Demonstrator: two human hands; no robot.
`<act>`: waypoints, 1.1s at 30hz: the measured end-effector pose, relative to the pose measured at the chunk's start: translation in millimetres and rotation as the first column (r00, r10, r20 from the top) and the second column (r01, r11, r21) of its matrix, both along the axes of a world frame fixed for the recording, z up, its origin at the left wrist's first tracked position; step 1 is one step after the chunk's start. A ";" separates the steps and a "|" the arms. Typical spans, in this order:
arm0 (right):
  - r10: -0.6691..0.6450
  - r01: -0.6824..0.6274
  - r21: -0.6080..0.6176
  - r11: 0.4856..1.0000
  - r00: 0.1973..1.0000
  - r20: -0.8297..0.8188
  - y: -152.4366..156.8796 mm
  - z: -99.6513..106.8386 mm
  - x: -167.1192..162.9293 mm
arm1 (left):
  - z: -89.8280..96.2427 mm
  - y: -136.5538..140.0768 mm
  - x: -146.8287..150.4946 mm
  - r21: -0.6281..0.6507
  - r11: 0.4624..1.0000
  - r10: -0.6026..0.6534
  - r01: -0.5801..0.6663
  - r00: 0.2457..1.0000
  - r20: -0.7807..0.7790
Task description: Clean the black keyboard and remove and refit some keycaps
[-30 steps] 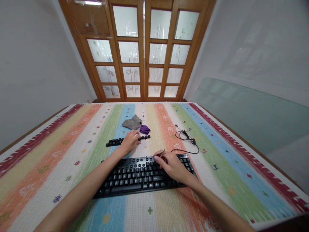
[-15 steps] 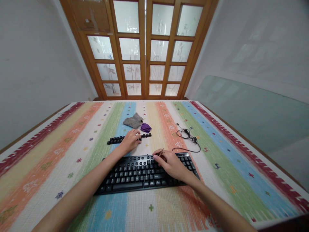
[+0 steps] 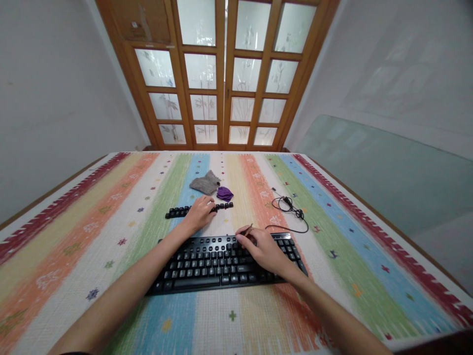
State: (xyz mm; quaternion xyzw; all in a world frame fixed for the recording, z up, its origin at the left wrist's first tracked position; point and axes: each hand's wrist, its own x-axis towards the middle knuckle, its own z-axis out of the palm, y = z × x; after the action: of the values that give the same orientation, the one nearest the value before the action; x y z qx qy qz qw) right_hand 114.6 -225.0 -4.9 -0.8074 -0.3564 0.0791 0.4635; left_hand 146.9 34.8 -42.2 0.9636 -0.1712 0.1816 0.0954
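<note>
Across the table lies a black keyboard, its front edge toward me. Beyond it, loose black keycaps are lined up in rows on the tablecloth. My left hand reaches over these rows, thumb and forefinger closed around a keycap at their right part; the palm hides some of the others. Over the upper right of the keyboard, my right hand is closed on a thin dark tool, whose tip shows above the fingers. The keys under that hand are hidden.
A grey cloth and a crumpled purple cloth lie behind the keycaps. To the right, a coiled black cable runs from the keyboard. A striped tablecloth covers the table; wooden glass-paned doors stand beyond.
The view has shifted slightly. Both hands stay in nearly the same places, with the left thumb and forefinger a little closer together at the keycaps.
</note>
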 end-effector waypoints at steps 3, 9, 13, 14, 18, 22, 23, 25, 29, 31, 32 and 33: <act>-0.048 0.049 0.021 0.999 0.998 -0.039 0.9 -6.6 1.7 | 2.7 1.3 -4.4 -0.020 0.999 0.025 -0.025 0.999 0.026; -0.096 0.114 0.063 0.991 0.966 -0.239 3.1 -21.7 9.9 | 10.5 6.1 -32.6 -0.113 0.992 0.059 -0.055 0.998 0.027; -0.053 0.067 0.052 0.996 0.970 -0.239 8.3 -17.6 11.1 | 12.8 -1.4 -59.6 -0.165 0.986 0.005 -0.025 0.993 -0.118; -0.030 0.037 0.029 0.999 0.982 -0.188 10.4 -14.5 9.6 | 12.7 -4.6 -65.6 -0.178 0.984 -0.020 -0.009 0.987 -0.160; 0.086 -0.075 -0.117 0.990 0.992 0.095 20.9 -3.8 -1.8 | 9.3 -15.8 -82.4 -0.234 0.972 -0.099 0.034 0.957 -0.274; 0.194 -0.108 -0.287 0.952 0.937 0.292 26.5 0.3 -9.0 | 5.4 -18.2 -88.2 -0.263 0.965 -0.082 0.006 0.957 -0.279; 0.216 -0.115 -0.320 0.940 0.930 0.299 26.1 1.4 -8.5 | 5.0 -18.1 -88.9 -0.268 0.963 -0.081 0.003 0.956 -0.281; 0.221 -0.114 -0.352 0.929 0.934 0.281 23.4 3.7 -4.3 | 5.1 -18.3 -90.0 -0.272 0.962 -0.066 -0.015 0.957 -0.284; 0.126 -0.078 -0.289 0.954 0.980 0.151 16.1 4.8 16.3 | 6.1 -21.8 -92.5 -0.247 0.965 0.011 -0.085 0.959 -0.285; 0.090 -0.070 -0.279 0.958 0.994 0.058 14.5 1.1 28.7 | 5.6 -24.2 -93.4 -0.230 0.968 0.031 -0.101 0.956 -0.291; 0.073 -0.066 -0.272 0.960 0.997 0.015 14.3 -1.7 34.2 | 5.1 -25.2 -93.8 -0.222 0.969 0.037 -0.106 0.955 -0.295; 0.060 -0.068 -0.258 0.964 0.997 -0.039 14.5 -4.9 38.8 | 4.6 -25.9 -94.1 -0.217 0.970 0.044 -0.112 0.954 -0.296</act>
State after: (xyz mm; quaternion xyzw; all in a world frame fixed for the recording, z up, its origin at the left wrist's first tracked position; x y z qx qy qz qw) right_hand 153.4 -210.6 -9.8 -0.8478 -0.3617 0.1523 0.3565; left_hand 52.8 9.0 -37.6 0.9682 -0.0949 0.0610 0.2235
